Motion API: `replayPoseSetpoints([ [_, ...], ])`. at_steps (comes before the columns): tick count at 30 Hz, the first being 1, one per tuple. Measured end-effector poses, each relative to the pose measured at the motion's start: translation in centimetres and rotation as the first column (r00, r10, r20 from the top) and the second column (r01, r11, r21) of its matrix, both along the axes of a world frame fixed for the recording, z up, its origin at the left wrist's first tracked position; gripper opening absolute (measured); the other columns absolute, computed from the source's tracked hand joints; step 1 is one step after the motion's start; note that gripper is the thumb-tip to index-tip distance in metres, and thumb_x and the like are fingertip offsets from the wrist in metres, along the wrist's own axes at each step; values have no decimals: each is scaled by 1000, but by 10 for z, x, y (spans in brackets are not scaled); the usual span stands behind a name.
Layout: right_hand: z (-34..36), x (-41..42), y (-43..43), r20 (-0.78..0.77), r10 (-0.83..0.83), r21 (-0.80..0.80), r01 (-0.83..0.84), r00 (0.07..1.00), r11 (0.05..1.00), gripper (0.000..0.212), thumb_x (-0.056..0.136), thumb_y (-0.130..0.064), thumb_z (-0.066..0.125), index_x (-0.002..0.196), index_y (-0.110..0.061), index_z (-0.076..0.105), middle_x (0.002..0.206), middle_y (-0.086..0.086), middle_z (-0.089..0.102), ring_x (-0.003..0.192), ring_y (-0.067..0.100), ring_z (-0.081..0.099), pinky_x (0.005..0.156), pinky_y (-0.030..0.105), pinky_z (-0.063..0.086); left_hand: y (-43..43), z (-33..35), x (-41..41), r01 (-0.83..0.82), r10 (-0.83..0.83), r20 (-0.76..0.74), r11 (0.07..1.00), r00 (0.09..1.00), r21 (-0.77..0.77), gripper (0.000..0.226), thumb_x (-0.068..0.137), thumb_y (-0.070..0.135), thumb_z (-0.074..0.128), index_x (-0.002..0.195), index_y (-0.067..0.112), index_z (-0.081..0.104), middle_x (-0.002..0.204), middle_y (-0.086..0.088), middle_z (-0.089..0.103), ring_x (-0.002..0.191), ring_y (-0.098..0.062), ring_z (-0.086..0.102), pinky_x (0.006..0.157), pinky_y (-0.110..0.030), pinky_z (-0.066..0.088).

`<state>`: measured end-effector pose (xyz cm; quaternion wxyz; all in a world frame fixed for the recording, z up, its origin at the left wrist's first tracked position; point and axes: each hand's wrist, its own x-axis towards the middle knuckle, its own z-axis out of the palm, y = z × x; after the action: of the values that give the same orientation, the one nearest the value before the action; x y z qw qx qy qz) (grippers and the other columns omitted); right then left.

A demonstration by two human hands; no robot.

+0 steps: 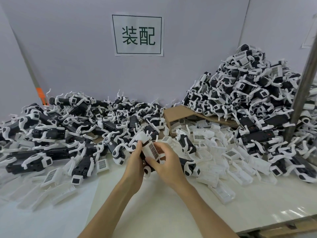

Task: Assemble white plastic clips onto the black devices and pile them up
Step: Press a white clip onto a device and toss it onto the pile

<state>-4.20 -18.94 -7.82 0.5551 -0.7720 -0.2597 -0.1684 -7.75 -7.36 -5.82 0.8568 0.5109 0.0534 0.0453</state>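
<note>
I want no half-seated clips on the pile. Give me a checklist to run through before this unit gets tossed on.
1. Black device held in both hands: ok, left hand and right hand both grip it.
2. White clip lying along the device's top: ok, its grille label faces up.
3. Clip fully snapped down: cannot tell, fingers cover its edges.
4. Room on the tall pile at right: ok, though steep, so a unit may slide.
5. Loose clips within reach for the next unit: ok.
</note>
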Motion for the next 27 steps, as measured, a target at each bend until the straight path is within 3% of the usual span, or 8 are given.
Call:
replayPoseSetpoints([
  [3, 1, 1, -2, -25, -7, 37, 8, 1000, 999, 41, 85, -23, 78, 123, -23, 66, 109, -14, 68, 101, -1, 63, 88, 13, 47, 2, -1, 2, 5, -4, 38, 1000, 999, -14, 56, 103, 55, 35, 120, 14, 70, 114, -13, 75, 100, -29, 74, 63, -30, 61],
  [7, 1, 2, -2, -12, -4, 33, 5, 1000, 999, 40, 83, -26, 80, 121, -21, 68, 107, -11, 71, 99, 3, 65, 88, 17, 49, 2, -3, 3, 15, -15, 57, 1000, 998, -7, 54, 104, 55, 35, 117, 17, 71, 115, -14, 74, 99, -29, 74, 57, -28, 58],
  [11, -1, 2, -1, 22, -31, 41, 30, 999, 999, 43, 80, -30, 81, 121, -23, 69, 105, -24, 65, 99, -4, 63, 86, 8, 45, 3, -4, 4, -23, 20, 75, 999, 997, 34, 57, 99, 57, 40, 126, 14, 66, 115, -14, 74, 96, -28, 74, 66, -33, 61],
  [14, -3, 3, 1, 37, -49, 25, 48, 998, 999, 48, 79, -33, 83, 123, -19, 68, 106, -22, 63, 102, -4, 61, 86, 7, 44, 3, -6, 5, -53, 50, 60, 998, 997, 43, 55, 100, 56, 43, 128, 13, 62, 115, -15, 74, 101, -33, 73, 57, -28, 58],
  [18, -4, 5, 1, 12, -56, 22, 56, 998, 998, 54, 79, -34, 84, 127, -18, 67, 108, -18, 64, 103, -2, 61, 88, 6, 43, 3, -7, 7, -62, 60, 36, 996, 998, 64, 58, 97, 58, 47, 129, 12, 61, 114, -14, 75, 103, -30, 73, 85, -40, 58],
  [20, -4, 3, 1, 8, -53, 21, 52, 999, 998, 53, 79, -34, 84, 127, -18, 67, 111, -13, 67, 104, 2, 63, 91, 12, 47, 3, -7, 6, -68, 65, 44, 995, 997, 74, 55, 96, 58, 50, 125, 12, 61, 108, -11, 77, 94, -25, 76, 68, -32, 61],
  [22, -3, 0, 3, 15, -44, 28, 43, 999, 999, 46, 80, -34, 84, 121, -19, 70, 107, -13, 69, 100, 4, 65, 89, 19, 51, 3, -8, 4, -78, 74, 53, 994, 996, 78, 50, 90, 59, 55, 118, 18, 62, 98, -4, 79, 75, -15, 76, 49, -21, 54],
  [27, -6, -4, 6, 50, -44, 52, 41, 998, 998, 34, 81, -33, 81, 113, -22, 74, 89, -27, 63, 89, 0, 63, 77, 10, 47, 2, -11, 4, -82, 69, 84, 983, 994, 167, 53, 82, 58, 66, 122, 23, 62, 100, -1, 78, 84, -17, 76, 58, -25, 55],
])
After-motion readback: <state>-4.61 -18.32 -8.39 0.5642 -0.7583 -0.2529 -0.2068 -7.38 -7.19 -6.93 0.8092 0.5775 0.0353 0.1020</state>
